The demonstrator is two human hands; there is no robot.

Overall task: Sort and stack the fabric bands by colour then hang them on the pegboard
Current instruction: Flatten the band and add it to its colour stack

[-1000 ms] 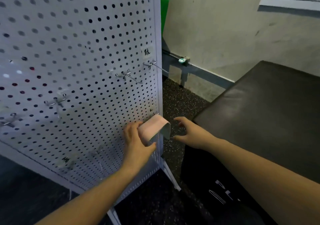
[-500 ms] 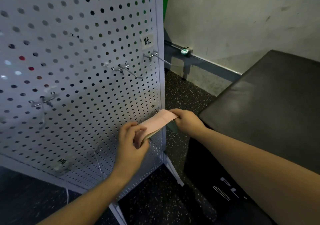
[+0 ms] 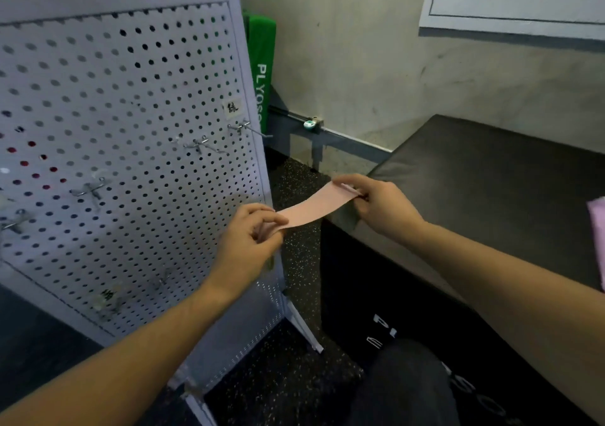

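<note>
Nearest us, our left hand (image 3: 248, 239) pinches one end of the peach fabric band (image 3: 311, 208) between thumb and curled fingers; our right hand (image 3: 379, 206) pinches the other end. The band is held stretched flat in the air between them, just off the right edge of the pegboard (image 3: 131, 150) and touching no hook. Beyond the hands, the hooks (image 3: 203, 145) we can see on the board carry nothing. A pink fabric piece (image 3: 597, 239) lies at the right edge on the black box (image 3: 491, 180). Judgement: hanging has barely begun; sorting status cannot be read here. Versus half a second ago: the band was bunched against the board's lower right corner; it is now pulled out long and away from the board.
</note>
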